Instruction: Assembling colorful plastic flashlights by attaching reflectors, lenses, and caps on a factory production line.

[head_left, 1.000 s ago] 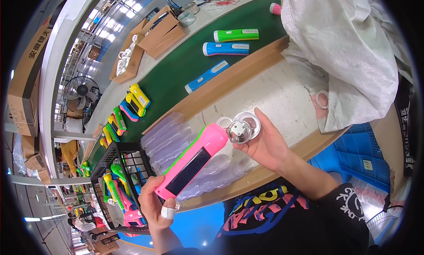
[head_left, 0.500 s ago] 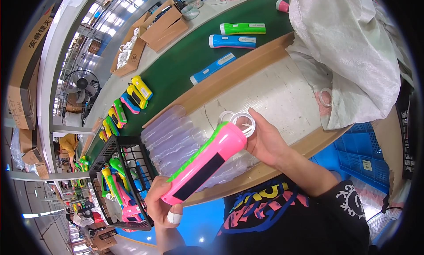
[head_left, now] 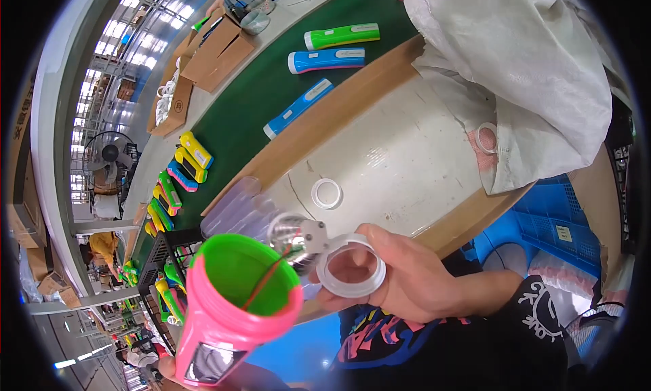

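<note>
My left hand [head_left: 167, 366] is closed round a pink flashlight body [head_left: 203, 303] with a green inside, and most of its fingers are hidden behind it. The body's wide open mouth tilts up toward me. A red wire [head_left: 266, 281] runs out of the mouth to a shiny silver reflector [head_left: 285, 235] just above the rim. Pinched between the thumb and fingers of my right hand [head_left: 417, 276] is a white ring [head_left: 351, 291], close beside the reflector. Another white ring [head_left: 327, 194] lies in the cardboard tray [head_left: 380, 157].
Clear plastic tubes [head_left: 230, 204] lie at the tray's left end, near a black basket [head_left: 152, 265] of flashlights. Blue flashlights [head_left: 298, 108] and a green one [head_left: 342, 36] rest on the green belt [head_left: 234, 130]. A white woven sack [head_left: 522, 79] covers the tray's right end.
The flashlight has swung lower left and tipped, its mouth now facing me. The reflector and red wire have come into view. My right hand has come lower and nearer with its ring.
</note>
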A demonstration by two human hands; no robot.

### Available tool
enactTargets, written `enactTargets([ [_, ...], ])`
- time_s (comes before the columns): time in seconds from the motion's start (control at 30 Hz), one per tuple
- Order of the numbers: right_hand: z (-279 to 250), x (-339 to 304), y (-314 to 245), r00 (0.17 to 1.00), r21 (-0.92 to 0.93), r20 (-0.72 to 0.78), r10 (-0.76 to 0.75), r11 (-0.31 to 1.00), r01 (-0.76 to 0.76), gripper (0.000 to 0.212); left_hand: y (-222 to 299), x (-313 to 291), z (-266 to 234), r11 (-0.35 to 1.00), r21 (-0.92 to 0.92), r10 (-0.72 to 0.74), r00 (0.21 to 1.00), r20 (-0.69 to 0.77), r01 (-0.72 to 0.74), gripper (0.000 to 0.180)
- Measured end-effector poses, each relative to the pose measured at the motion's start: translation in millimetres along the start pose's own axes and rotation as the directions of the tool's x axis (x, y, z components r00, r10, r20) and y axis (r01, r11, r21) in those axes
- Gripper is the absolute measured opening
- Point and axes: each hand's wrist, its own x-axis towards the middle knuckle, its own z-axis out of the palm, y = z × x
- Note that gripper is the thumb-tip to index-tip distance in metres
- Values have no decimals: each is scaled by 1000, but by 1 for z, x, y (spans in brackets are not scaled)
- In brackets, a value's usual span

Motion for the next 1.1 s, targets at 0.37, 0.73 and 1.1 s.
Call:
enactTargets([
  [0.37, -25, 14, -8, 975, -92, -176, -135, 988, 120, 40, 22, 15, 48, 756, 480, -47, 695, 718, -445, 41],
  [0.73, -37, 14, -13, 978, -128, -120, -171, 979, 156, 35, -8, 7, 43, 717, 88, -696, 717, 38, 692, 60],
  [1.1, -52, 27, -12, 961, -255, -143, -235, 947, 194, 34, -20, -4, 39, 809, 178, -582, 806, 108, 560, 53],
])
